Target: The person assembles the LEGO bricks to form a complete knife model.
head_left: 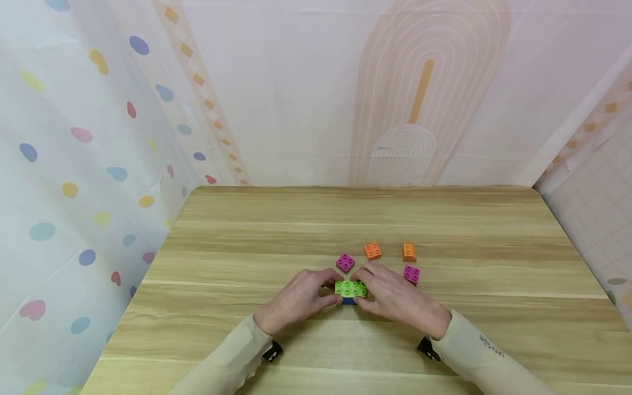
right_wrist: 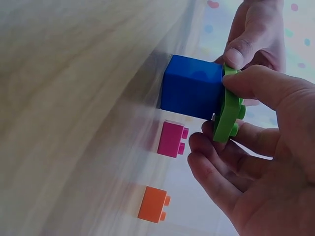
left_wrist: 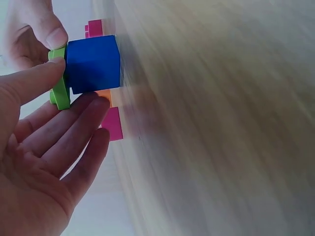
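Note:
A thin bright-green brick with two rows of studs [head_left: 351, 289] lies on top of a taller blue block [left_wrist: 93, 65], which stands on the table. Both wrist views show the green brick reaching past the blue block's far side. My left hand [head_left: 301, 299] pinches the green brick's left end, thumb on the near edge and fingers behind. At the other end, my right hand [head_left: 395, 293] grips it the same way, its thumb close to the left one. Fingers of both hands also reach behind the blue block, which is mostly hidden in the head view.
Just beyond the hands lie a magenta brick [head_left: 345, 263] and an orange brick [head_left: 372, 251]. Further right are an orange brick with a rounded end [head_left: 408, 252] and another magenta brick [head_left: 411, 275], partly behind my right hand. Patterned curtains [head_left: 296, 99] hang past the wooden table [head_left: 222, 247].

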{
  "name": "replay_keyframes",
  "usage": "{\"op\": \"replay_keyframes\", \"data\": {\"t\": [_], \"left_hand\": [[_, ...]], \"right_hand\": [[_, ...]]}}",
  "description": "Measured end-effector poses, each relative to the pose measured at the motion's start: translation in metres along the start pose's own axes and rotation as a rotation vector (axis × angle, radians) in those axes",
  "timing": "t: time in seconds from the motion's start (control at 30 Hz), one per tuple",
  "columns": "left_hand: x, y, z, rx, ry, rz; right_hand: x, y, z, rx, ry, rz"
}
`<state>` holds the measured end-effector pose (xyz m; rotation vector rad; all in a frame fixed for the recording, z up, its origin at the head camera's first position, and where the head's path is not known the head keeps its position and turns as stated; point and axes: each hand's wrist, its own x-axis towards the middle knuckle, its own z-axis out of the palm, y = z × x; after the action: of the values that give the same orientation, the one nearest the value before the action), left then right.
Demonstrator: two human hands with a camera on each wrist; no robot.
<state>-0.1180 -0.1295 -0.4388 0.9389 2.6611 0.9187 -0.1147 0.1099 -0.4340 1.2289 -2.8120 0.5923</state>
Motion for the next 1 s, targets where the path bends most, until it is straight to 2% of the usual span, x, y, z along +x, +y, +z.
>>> {"op": "replay_keyframes", "data": {"t": [0.13, 0.33, 0.5, 1.0], "left_hand": [[0.001, 0.0, 0.0, -0.079, -0.023, -0.024], [0.002, -0.004, 0.0, -0.122, -0.025, -0.007], [0.004, -0.007, 0.0, -0.178, -0.047, -0.021], [0.008, -0.01, -0.003, -0.192, -0.074, -0.012]], "right_hand": [[-0.001, 0.001, 0.0, 0.029, -0.005, -0.008], [-0.001, 0.002, 0.0, 0.05, 0.002, -0.024], [-0.001, 0.002, 0.0, 0.072, -0.017, -0.005], [0.004, 0.002, -0.002, 0.106, -0.063, 0.036]]}}
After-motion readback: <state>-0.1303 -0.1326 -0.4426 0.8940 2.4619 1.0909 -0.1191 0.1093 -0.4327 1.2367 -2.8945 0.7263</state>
